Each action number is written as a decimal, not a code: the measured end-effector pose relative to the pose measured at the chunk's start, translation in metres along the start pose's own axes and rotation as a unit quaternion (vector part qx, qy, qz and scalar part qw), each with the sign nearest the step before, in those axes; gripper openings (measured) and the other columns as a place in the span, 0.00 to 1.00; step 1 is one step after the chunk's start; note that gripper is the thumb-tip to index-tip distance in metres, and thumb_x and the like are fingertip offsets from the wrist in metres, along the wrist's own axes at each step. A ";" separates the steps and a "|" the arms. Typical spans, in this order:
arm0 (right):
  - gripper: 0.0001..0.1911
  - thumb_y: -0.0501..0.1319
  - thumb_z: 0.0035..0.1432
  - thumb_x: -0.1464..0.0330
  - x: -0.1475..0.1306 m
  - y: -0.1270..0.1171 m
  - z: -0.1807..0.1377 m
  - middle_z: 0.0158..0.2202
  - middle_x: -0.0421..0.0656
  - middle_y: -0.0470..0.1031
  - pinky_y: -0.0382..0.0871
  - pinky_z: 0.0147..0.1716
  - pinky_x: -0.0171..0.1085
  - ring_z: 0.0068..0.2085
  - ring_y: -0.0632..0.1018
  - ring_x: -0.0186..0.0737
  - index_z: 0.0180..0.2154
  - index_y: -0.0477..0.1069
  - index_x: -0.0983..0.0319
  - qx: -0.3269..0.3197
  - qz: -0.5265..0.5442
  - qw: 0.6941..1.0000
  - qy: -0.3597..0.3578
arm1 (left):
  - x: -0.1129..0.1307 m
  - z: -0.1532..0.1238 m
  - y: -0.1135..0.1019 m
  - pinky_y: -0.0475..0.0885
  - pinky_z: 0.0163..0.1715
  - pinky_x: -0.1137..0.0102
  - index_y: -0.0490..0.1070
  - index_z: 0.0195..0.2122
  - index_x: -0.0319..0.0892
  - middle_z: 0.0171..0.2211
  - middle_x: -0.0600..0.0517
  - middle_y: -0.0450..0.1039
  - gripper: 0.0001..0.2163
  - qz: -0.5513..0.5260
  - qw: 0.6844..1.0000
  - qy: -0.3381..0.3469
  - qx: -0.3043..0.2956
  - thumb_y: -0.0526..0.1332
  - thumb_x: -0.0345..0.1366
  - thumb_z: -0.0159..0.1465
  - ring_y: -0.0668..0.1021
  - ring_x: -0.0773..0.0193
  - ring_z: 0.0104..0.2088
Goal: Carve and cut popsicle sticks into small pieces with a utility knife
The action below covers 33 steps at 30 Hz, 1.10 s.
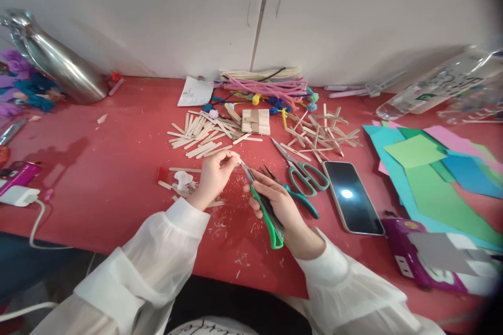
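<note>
My left hand (pixel 215 171) pinches the end of a small pale wooden craft stick (pixel 236 156) between thumb and fingertips. In my right hand (pixel 277 199) is a green utility knife (pixel 269 224), its blade pointing up and left and meeting the stick. Thin wood shavings (pixel 220 229) are scattered on the red table (pixel 133 188) below both hands. Just right of my right hand lie teal-handled pliers (pixel 304 203) and grey-green scissors (pixel 308 178). Beside my left wrist, a crumpled white scrap (pixel 183 180) rests among a few sticks.
Loose craft sticks (pixel 202 133), a banded stick bundle (pixel 256 121) and pink pipe cleaners (pixel 267 89) lie toward the wall. A phone (pixel 353 196), coloured paper (pixel 432 183) and purple glue-gun-like device (pixel 436 259) are at right. A steel jug (pixel 63 63) stands left; a plastic bottle (pixel 436 86) lies right.
</note>
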State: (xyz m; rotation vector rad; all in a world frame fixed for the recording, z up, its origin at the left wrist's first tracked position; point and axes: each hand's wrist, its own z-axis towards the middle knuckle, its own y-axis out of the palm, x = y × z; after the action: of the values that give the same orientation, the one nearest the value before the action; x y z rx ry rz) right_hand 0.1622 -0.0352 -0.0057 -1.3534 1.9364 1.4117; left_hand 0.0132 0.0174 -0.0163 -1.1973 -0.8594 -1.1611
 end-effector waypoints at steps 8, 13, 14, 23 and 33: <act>0.30 0.59 0.50 0.65 -0.002 -0.005 0.002 0.21 0.37 0.72 0.63 0.13 0.32 0.15 0.68 0.31 0.55 0.62 0.66 0.036 -0.210 0.973 -0.086 | 0.003 0.002 0.002 0.70 0.31 0.75 0.63 0.28 0.41 0.25 0.55 0.70 0.06 -0.043 0.999 -0.026 0.005 0.59 0.36 0.58 0.77 0.67 0.29; 0.26 0.56 0.52 0.68 -0.001 -0.013 0.005 0.18 0.34 0.68 0.62 0.14 0.31 0.15 0.68 0.31 0.55 0.64 0.63 0.047 -0.335 0.935 -0.106 | -0.004 0.004 -0.002 0.70 0.31 0.73 0.64 0.28 0.41 0.25 0.52 0.73 0.04 0.024 0.999 -0.032 -0.031 0.58 0.33 0.58 0.78 0.64 0.30; 0.26 0.55 0.52 0.68 -0.001 -0.015 0.005 0.17 0.34 0.67 0.62 0.14 0.31 0.15 0.68 0.31 0.55 0.64 0.63 0.046 -0.351 0.929 -0.105 | -0.005 0.004 -0.003 0.70 0.31 0.73 0.64 0.28 0.41 0.25 0.52 0.73 0.03 0.045 0.998 -0.028 -0.037 0.58 0.32 0.58 0.78 0.64 0.30; 0.25 0.52 0.55 0.70 -0.006 -0.015 0.003 0.13 0.33 0.63 0.64 0.17 0.32 0.15 0.69 0.34 0.56 0.64 0.64 0.039 -0.443 0.889 -0.108 | 0.001 0.004 -0.008 0.71 0.31 0.72 0.72 0.33 0.40 0.27 0.51 0.77 0.04 0.190 0.979 -0.020 -0.066 0.57 0.30 0.59 0.78 0.63 0.30; 0.25 0.52 0.55 0.70 -0.003 -0.016 0.007 0.17 0.35 0.66 0.65 0.19 0.32 0.16 0.71 0.34 0.55 0.64 0.64 0.026 -0.447 0.887 -0.110 | 0.007 0.002 -0.007 0.69 0.29 0.73 0.72 0.31 0.40 0.26 0.52 0.76 0.05 0.217 0.973 -0.014 -0.083 0.57 0.30 0.60 0.77 0.64 0.28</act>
State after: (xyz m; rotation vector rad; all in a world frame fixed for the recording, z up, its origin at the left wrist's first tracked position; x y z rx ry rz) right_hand 0.1759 -0.0283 -0.0142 -1.6459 0.9448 0.9625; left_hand 0.0083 0.0180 -0.0081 -1.4544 -0.4892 -0.8696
